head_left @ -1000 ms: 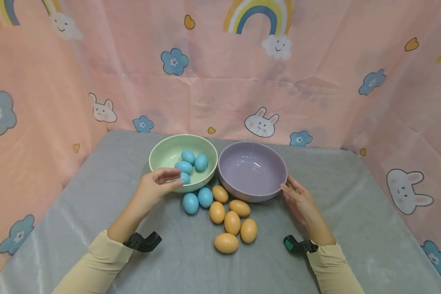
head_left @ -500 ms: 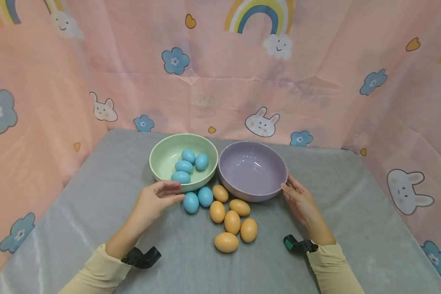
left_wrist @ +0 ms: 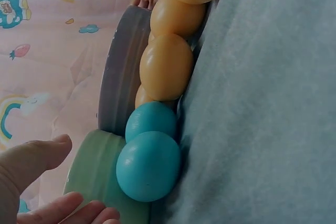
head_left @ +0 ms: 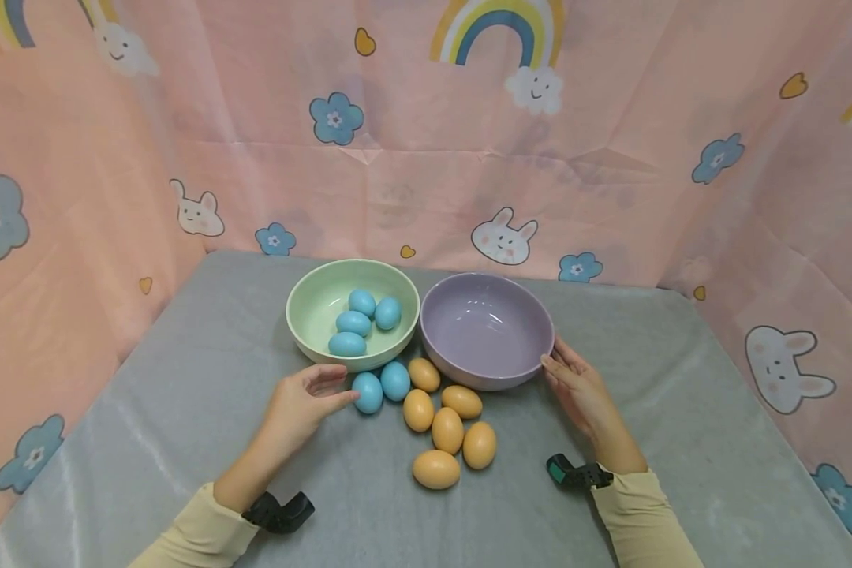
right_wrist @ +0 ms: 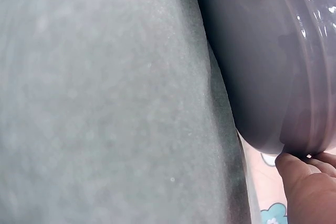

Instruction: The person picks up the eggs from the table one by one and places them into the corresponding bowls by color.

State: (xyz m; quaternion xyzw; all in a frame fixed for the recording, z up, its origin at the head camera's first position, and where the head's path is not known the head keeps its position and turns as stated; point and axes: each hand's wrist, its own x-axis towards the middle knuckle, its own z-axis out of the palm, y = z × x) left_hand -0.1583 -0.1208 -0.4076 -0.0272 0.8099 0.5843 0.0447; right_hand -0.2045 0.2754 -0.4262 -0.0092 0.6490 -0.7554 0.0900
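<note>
Blue eggs (head_left: pixel 353 323), four of them, lie in the green bowl (head_left: pixel 305 312) just past the fingers of the left hand (head_left: pixel 300 409), and it is this hand that has changed place: a second ago it was over the bowl's edge, hiding part of the nearest egg inside, and now it has drawn back in front of the rim, leaving that egg in full sight. Its thumb and fingers are spread, with nothing gripped between them. Just off the thumb tip lies the near blue egg (head_left: pixel 367 393); the head view shows them overlapping, the left wrist view a gap, so contact is hard to judge. The second loose blue egg (head_left: pixel 395 382) lies farther from the thumb, behind that one, and six orange eggs (head_left: pixel 447 430) sit beyond, between the two hands. The right hand (head_left: pixel 588 401) has stayed put, thumb and fingers slightly apart, tips resting against the outer wall of the lavender bowl (head_left: pixel 486 331). The likely meaning is that one blue egg's placing is over and the left hand is reaching toward another, with two blue and six orange still outside both bowls.
</note>
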